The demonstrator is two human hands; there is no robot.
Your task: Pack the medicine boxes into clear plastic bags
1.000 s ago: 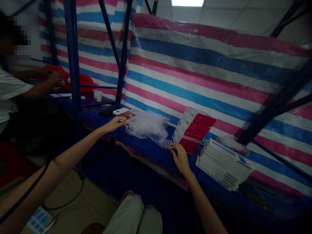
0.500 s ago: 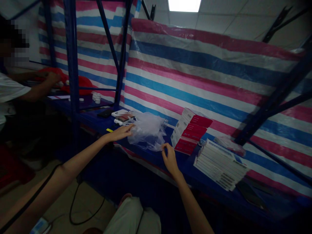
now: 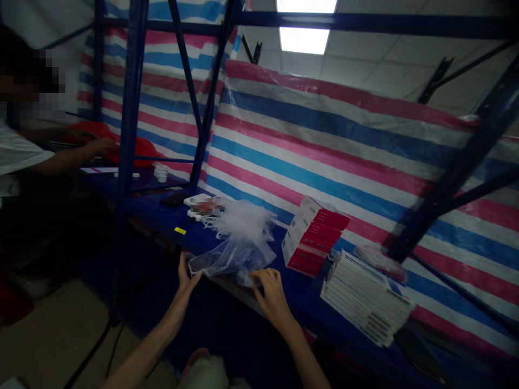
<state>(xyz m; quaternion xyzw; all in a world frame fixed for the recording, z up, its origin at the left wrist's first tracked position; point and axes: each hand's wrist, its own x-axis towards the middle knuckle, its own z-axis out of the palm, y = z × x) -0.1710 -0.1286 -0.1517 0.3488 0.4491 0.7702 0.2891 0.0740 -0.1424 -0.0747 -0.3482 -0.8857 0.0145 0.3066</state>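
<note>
A heap of sheer white mesh bags (image 3: 247, 219) lies on the blue shelf, its strings and frilled ends spread to the left. One see-through mesh bag (image 3: 227, 258) is drawn out toward the shelf's front edge. My left hand (image 3: 187, 278) holds this bag's left end between thumb and fingers. At its lower right end, my right hand (image 3: 270, 292) is closed on the fabric with bent fingers. Right of the heap stands a stack of red and white boxes (image 3: 314, 235), close to my right hand but apart from it.
A stack of flat white boxes (image 3: 367, 300) sits farther right, with a dark flat object (image 3: 421, 354) beside it. White items (image 3: 198, 205) and a yellow label (image 3: 180, 230) lie left. A blue rack post (image 3: 128, 135) separates me from another person's arm (image 3: 87, 154).
Both hands have come down toward me and the front edge, drawing one bag out of the heap. My view has tilted up slightly. The other person's hands have shifted over the red cloth.
</note>
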